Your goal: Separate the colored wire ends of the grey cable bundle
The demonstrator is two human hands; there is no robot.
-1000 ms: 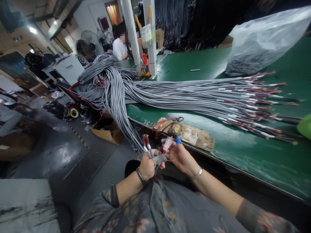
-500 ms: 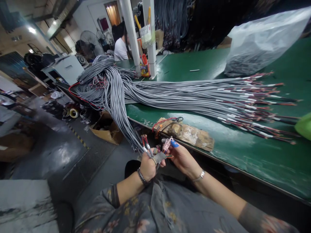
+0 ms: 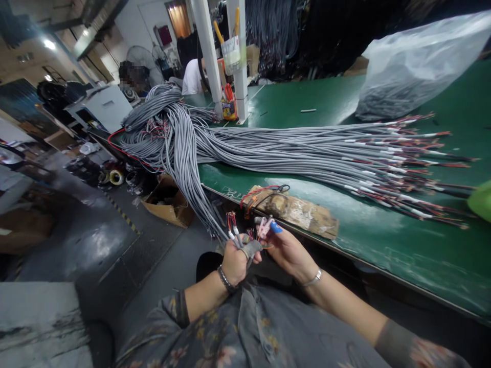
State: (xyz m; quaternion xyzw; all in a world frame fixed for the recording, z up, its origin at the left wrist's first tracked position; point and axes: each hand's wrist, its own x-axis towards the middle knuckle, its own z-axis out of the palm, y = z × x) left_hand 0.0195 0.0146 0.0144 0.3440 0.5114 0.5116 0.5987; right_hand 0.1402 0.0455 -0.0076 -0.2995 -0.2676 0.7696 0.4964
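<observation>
My left hand (image 3: 236, 261), closed, grips grey cables (image 3: 205, 212) near their ends in front of my body. Its thumb has a grey wrap. Above the fist stick up stripped ends with red and dark wires (image 3: 231, 220) and white sleeves. My right hand (image 3: 288, 253) is beside it, its fingertips pinched on thin coloured wires (image 3: 264, 246) fanning out of a cable end. Blue and pinkish wraps cover its fingertips. The rest of the grey cable bundle (image 3: 276, 148) lies along the green table (image 3: 399, 255), stripped ends to the right.
A wooden block (image 3: 303, 210) with tape and a red wire sits at the table's near edge. Behind the cables are white posts (image 3: 240, 97) and a plastic bag (image 3: 414, 66). An open cardboard box (image 3: 169, 204) stands on the floor. A person in white (image 3: 192, 77) is at the back.
Both hands stay nearly in place. The wires at my right fingertips have shifted slightly, and the upright wire ends above my left hand have moved a little to the right.
</observation>
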